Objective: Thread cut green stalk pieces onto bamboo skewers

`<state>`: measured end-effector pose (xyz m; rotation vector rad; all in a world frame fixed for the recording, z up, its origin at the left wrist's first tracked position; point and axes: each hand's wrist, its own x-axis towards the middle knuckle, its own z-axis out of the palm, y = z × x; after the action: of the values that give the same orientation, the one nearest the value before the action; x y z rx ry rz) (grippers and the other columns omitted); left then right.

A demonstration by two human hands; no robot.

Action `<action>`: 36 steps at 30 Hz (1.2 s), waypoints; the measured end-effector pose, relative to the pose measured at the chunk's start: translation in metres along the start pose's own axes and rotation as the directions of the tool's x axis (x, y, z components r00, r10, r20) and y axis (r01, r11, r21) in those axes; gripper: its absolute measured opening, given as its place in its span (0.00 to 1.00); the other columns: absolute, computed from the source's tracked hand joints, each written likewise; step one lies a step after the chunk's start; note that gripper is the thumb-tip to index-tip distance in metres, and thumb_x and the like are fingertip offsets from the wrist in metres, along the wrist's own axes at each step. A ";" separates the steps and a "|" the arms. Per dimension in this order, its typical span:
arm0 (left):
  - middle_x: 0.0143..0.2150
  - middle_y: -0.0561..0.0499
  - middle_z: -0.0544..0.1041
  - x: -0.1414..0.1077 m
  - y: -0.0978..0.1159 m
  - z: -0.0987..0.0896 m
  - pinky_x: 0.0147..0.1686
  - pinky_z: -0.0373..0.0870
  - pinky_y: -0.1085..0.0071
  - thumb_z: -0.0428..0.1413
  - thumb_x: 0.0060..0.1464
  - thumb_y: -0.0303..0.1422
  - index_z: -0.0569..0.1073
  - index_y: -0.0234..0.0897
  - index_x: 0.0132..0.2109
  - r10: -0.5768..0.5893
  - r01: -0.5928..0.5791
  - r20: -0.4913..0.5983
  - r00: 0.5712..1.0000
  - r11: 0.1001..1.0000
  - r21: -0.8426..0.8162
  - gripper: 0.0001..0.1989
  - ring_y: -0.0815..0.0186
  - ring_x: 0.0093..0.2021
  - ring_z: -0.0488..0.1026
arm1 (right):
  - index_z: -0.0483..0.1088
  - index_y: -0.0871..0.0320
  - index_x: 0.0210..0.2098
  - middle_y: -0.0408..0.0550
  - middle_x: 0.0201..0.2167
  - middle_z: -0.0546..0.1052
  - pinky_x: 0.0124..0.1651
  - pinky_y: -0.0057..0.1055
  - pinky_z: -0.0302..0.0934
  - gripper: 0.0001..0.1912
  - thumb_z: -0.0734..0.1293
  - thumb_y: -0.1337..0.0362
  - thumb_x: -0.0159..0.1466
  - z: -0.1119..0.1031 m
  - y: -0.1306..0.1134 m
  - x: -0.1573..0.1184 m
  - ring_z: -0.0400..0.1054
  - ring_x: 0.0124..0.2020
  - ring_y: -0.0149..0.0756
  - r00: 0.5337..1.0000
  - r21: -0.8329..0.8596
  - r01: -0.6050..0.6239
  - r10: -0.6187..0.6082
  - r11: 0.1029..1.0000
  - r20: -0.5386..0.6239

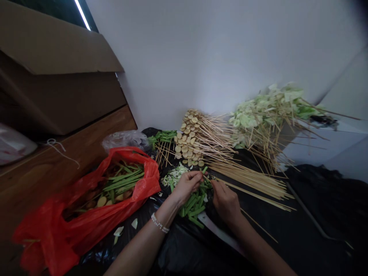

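My left hand (186, 186) pinches a short piece of green bean (205, 169) between thumb and fingers. Close beside it, my right hand (225, 201) is closed around a thin wooden skewer (207, 178), whose tip meets the bean; how far it has gone in is hidden by the fingers. Beneath both hands lies a heap of cut green bean pieces (194, 207). Loose bare skewers (253, 182) are spread to the right of my hands. Behind them are skewered potato slices (188, 142), with skewered green pieces (163, 135) to their left.
A red plastic bag (151, 172) at left holds long green beans (123, 180) and potato-like slices. Skewered cabbage leaves (258, 111) are piled at the back right against the white wall (201, 57). Black plastic (184, 245) covers the work surface. A cardboard box (71, 96) stands back left.
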<state>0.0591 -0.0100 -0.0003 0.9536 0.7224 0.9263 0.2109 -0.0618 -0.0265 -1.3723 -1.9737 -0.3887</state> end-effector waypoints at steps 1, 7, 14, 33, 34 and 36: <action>0.24 0.55 0.66 0.000 -0.003 0.002 0.17 0.38 0.76 0.63 0.46 0.44 0.76 0.29 0.32 -0.014 0.013 0.022 1.000 1.000 0.024 0.18 0.82 0.16 0.49 | 0.69 0.63 0.45 0.50 0.30 0.75 0.36 0.26 0.61 0.14 0.54 0.72 0.68 0.001 -0.001 0.001 0.70 0.33 0.33 1.000 0.009 -0.002 0.002 1.000 -0.005; 0.21 0.57 0.64 -0.001 0.001 0.001 0.17 0.38 0.76 0.62 0.46 0.46 0.75 0.30 0.32 0.013 -0.013 0.006 1.000 0.997 0.080 0.20 0.80 0.16 0.48 | 0.68 0.63 0.47 0.50 0.31 0.74 0.35 0.26 0.60 0.13 0.54 0.69 0.69 0.005 -0.003 0.008 0.69 0.32 0.33 1.000 0.047 -0.019 0.019 0.999 -0.003; 0.19 0.57 0.62 0.002 0.004 -0.006 0.17 0.38 0.75 0.60 0.49 0.46 0.72 0.30 0.26 0.069 -0.064 -0.041 0.997 0.991 0.114 0.20 0.80 0.16 0.47 | 0.70 0.60 0.41 0.47 0.28 0.73 0.32 0.25 0.57 0.13 0.54 0.71 0.68 0.001 -0.001 0.005 0.67 0.29 0.31 0.999 0.018 -0.012 0.012 1.000 0.030; 0.33 0.45 0.68 -0.008 0.024 0.004 0.22 0.59 0.75 0.41 0.52 0.61 0.71 0.22 0.54 -0.076 0.106 0.075 0.994 0.782 -0.614 0.44 0.71 0.26 0.58 | 0.70 0.62 0.42 0.46 0.25 0.73 0.29 0.25 0.55 0.10 0.60 0.63 0.68 -0.006 -0.024 0.007 0.68 0.27 0.30 0.982 0.117 0.184 -0.178 0.976 -0.061; 0.32 0.45 0.67 -0.009 0.022 0.005 0.22 0.59 0.75 0.41 0.52 0.61 0.71 0.20 0.54 -0.074 0.112 0.087 0.993 0.768 -0.631 0.45 0.71 0.26 0.58 | 0.70 0.62 0.41 0.45 0.25 0.73 0.29 0.26 0.55 0.10 0.60 0.63 0.68 -0.006 -0.025 0.007 0.67 0.27 0.30 0.981 0.097 0.192 -0.188 0.976 -0.055; 0.32 0.45 0.67 -0.010 0.020 0.008 0.24 0.60 0.75 0.41 0.53 0.60 0.71 0.19 0.53 -0.073 0.115 0.091 0.993 0.756 -0.645 0.44 0.70 0.26 0.59 | 0.70 0.61 0.41 0.45 0.25 0.72 0.28 0.27 0.53 0.09 0.60 0.63 0.68 -0.005 -0.027 0.007 0.67 0.27 0.30 0.982 0.057 0.189 -0.187 0.980 -0.036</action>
<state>0.0550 -0.0164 0.0217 0.3145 0.3381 0.9595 0.1866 -0.0706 -0.0148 -1.1396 -2.0801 -0.4301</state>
